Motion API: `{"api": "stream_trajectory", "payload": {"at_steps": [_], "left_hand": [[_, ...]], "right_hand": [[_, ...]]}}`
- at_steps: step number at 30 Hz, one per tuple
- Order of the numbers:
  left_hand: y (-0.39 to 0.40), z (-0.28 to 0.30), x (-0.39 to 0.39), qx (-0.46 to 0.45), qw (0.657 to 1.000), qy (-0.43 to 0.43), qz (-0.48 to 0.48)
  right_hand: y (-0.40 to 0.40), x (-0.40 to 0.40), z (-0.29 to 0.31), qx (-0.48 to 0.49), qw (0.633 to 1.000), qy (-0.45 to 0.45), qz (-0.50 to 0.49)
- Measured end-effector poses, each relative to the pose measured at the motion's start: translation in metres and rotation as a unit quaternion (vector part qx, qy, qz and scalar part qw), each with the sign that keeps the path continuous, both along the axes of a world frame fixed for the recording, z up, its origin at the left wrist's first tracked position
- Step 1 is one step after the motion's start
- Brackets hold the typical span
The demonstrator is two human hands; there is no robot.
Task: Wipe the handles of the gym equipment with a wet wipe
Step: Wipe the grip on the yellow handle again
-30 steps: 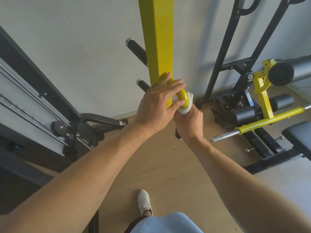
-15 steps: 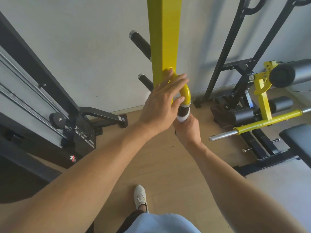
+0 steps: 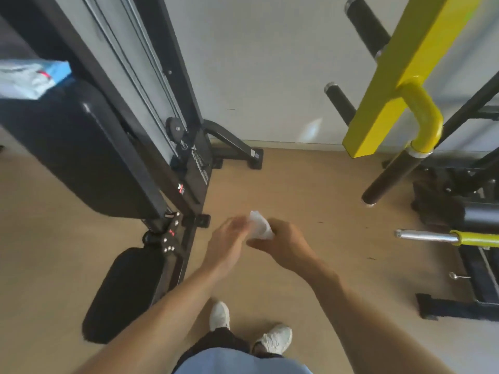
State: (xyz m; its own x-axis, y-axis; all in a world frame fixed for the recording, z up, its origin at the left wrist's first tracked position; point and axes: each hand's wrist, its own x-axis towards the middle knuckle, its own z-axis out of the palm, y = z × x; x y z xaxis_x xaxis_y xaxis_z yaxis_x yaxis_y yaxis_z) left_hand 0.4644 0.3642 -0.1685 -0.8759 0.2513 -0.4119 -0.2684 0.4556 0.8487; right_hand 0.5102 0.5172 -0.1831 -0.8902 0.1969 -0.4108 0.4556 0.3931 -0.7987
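A crumpled white wet wipe (image 3: 259, 225) is held low in front of me, over the wooden floor. My right hand (image 3: 283, 240) is closed around its lower part. My left hand (image 3: 229, 240) is blurred and touches the wipe's left side with its fingertips. The black handle (image 3: 388, 176) hangs free at the upper right, below the yellow curved tube (image 3: 424, 114) on the yellow post (image 3: 391, 85). Both hands are well to the left of that handle and below it.
A black padded bench (image 3: 75, 152) and cable machine frame (image 3: 151, 85) fill the left. A blue-and-white wipe pack (image 3: 29, 76) lies on the bench. Two black pegs (image 3: 340, 99) stick out by the wall. A steel bar with yellow sleeve (image 3: 445, 236) lies right. My white shoes (image 3: 220, 315) are below.
Both hands have left the yellow curved tube and handle and dropped down and left. The wipe came away with my right hand. The view swung left and downward.
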Motion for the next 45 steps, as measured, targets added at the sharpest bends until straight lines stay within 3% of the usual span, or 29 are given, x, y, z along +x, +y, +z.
{"api": "stream_trajectory", "payload": {"at_steps": [4, 8, 12, 15, 18, 20, 28, 32, 34, 37, 39, 42, 45], "left_hand": [[-0.058, 0.013, 0.01, 0.004, 0.998, -0.059, 0.012], [-0.127, 0.014, 0.018, 0.019, 0.986, -0.048, 0.161], [-0.221, 0.009, 0.027, 0.042, 0.959, -0.056, 0.275], [-0.303, 0.005, 0.038, 0.088, 0.937, -0.043, 0.337], [-0.388, 0.007, 0.054, 0.15, 0.914, -0.04, 0.375], [-0.445, 0.008, 0.066, 0.168, 0.909, -0.036, 0.379], [-0.612, 0.018, 0.081, 0.207, 0.894, -0.044, 0.396], [-0.658, 0.019, 0.059, 0.294, 0.833, -0.095, 0.459], [-0.676, 0.015, 0.042, 0.283, 0.85, -0.096, 0.433], [-0.701, 0.006, 0.011, 0.155, 0.9, -0.039, 0.406], [-0.719, 0.003, -0.019, 0.104, 0.904, -0.006, 0.415], [-0.744, 0.011, -0.071, 0.103, 0.914, -0.008, 0.391], [-0.764, 0.017, -0.128, 0.097, 0.92, -0.006, 0.379]], "right_hand": [[-0.059, -0.007, 0.009, -0.056, 0.998, -0.015, 0.016], [-0.124, -0.019, 0.016, -0.108, 0.992, -0.015, 0.064], [-0.211, -0.031, 0.014, -0.233, 0.97, -0.058, 0.044], [-0.296, -0.031, 0.011, -0.275, 0.956, -0.097, 0.025], [-0.385, -0.024, 0.007, -0.374, 0.913, -0.161, 0.006], [-0.44, -0.019, 0.003, -0.417, 0.887, -0.189, 0.055], [-0.604, -0.018, 0.008, -0.322, 0.942, -0.052, 0.081], [-0.648, -0.041, 0.01, -0.29, 0.948, -0.044, 0.12], [-0.665, -0.059, 0.005, -0.272, 0.952, -0.052, 0.127], [-0.691, -0.092, -0.004, -0.329, 0.934, -0.107, 0.091], [-0.709, -0.119, -0.009, -0.423, 0.887, -0.166, 0.088], [-0.739, -0.163, -0.009, -0.497, 0.835, -0.218, 0.091], [-0.762, -0.216, -0.003, -0.48, 0.846, -0.217, 0.079]]}}
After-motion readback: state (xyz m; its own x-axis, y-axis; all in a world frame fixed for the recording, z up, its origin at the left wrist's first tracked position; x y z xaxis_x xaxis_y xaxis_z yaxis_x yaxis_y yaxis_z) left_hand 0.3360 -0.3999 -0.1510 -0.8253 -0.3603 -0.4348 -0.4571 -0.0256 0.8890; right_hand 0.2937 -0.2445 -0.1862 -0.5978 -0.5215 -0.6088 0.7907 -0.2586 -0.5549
